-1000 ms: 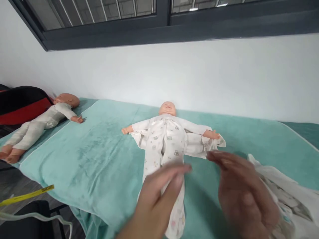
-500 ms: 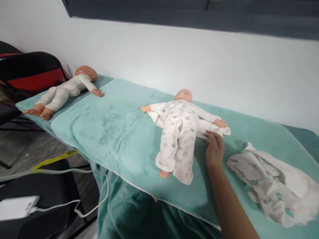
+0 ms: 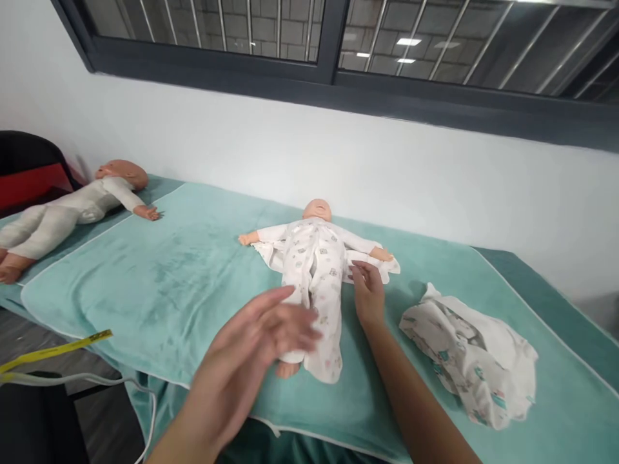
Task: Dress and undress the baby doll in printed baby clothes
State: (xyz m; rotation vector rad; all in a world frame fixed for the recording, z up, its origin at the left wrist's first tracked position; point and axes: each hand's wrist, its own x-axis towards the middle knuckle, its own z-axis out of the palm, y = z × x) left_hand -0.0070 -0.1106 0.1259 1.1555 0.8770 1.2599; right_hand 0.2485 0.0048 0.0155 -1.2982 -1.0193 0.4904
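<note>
A baby doll lies on its back with both arms stretched sideways. Over its front is a white printed baby garment, whose sleeve lies spread beneath the doll's arm on the right. My left hand hovers over the doll's lower legs, fingers apart and blurred, holding nothing. Beside the doll's hip, my right hand has loosely bent fingers at the edge of the sleeve; no cloth shows gripped in them. Further right sits a crumpled white printed cloth.
A second doll in a plain off-white body lies at the left end of the green-covered table. Behind runs a white wall with a barred window. A yellow strip and a white cable hang at the lower left.
My left hand has come into view from below, over the doll's legs. My right hand stays by the sleeve. The view has tilted up and turned right, showing the window.
</note>
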